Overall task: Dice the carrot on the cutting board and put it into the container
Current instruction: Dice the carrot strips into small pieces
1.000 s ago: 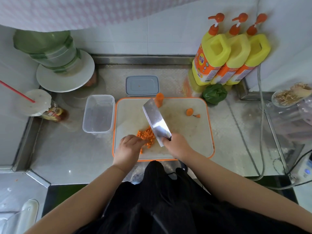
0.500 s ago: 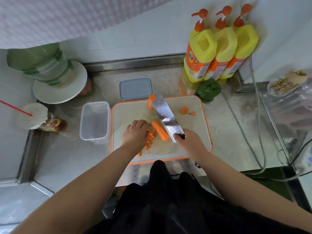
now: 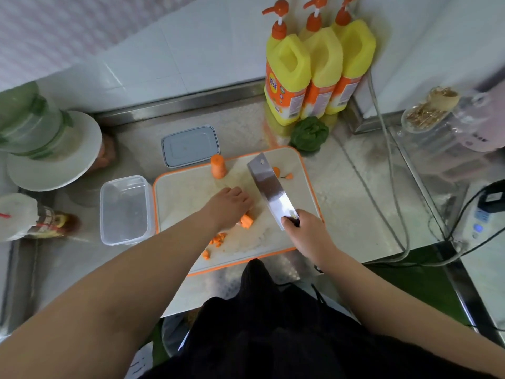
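Note:
On the white, orange-rimmed cutting board [image 3: 191, 187] my left hand [image 3: 228, 205] holds a carrot piece [image 3: 246, 220], most of it hidden under the fingers. A small pile of diced carrot [image 3: 217, 239] lies near the board's front, under my left forearm. My right hand [image 3: 307, 231] grips the cleaver [image 3: 269, 188] by its handle, blade lifted to the right of the carrot piece. A carrot stump [image 3: 218, 166] stands upright at the board's far edge, and small carrot scraps [image 3: 281, 173] lie beyond the blade. The clear plastic container [image 3: 124, 210] stands left of the board.
A grey lid [image 3: 190, 145] lies behind the board. Three yellow pump bottles [image 3: 314, 69] and a green vegetable [image 3: 308, 134] stand at the back right. A white plate with a green jug [image 3: 54, 149] and a cup with a straw [image 3: 30, 217] are at the left. Cables [image 3: 393, 187] run along the right.
My left hand left the diced pile and took hold of a carrot piece nearer the board's middle. The cleaver swung right and lifted off the carrot. The camera tilted.

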### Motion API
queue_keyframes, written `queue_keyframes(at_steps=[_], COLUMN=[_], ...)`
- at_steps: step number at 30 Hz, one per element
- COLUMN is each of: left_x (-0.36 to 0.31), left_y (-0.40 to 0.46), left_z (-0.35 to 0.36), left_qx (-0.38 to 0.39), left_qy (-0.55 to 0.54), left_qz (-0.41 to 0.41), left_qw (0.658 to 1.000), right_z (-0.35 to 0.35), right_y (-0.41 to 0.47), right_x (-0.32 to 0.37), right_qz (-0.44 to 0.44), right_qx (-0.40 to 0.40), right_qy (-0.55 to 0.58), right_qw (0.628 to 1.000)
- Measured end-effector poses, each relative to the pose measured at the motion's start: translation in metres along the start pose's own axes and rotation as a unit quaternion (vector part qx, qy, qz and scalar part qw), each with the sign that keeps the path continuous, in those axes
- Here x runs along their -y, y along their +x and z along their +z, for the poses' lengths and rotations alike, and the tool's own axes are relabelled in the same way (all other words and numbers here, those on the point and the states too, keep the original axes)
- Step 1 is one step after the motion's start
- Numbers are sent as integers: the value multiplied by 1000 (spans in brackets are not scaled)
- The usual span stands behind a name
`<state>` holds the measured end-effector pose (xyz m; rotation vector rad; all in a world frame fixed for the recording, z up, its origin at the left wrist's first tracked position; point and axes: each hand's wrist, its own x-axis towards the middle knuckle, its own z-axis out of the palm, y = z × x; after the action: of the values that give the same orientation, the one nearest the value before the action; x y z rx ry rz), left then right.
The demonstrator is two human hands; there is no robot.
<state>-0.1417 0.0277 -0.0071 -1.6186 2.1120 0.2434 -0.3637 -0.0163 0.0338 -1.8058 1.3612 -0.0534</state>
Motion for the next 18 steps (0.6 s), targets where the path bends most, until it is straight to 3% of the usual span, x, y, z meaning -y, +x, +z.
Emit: queue_keyframes(at_steps=[2,6,13,16,18], left_x=[-5,-5,-7,-3,2], left_y=[-1,-9,-20,-25,-35], left_z=[-4,-1,6,4,-1], left_qx=[24,-23,-189,-195,-210], left_qy=[-5,-31,-12,-95,-199], left_qz=[-23,-8,5,-64,-141], left_qw=[999,999,982,974,947], right_z=[0,3,7,9,11], right_y=[0,1,1,2,1], right_x=[-1,-1,4,6,6], right_qz=[1,2,12,33,20], right_qx=[3,11,18,17,13], right_qy=[2,-6,0,35,11], right_qw=[1000,1000,1000,999,1000])
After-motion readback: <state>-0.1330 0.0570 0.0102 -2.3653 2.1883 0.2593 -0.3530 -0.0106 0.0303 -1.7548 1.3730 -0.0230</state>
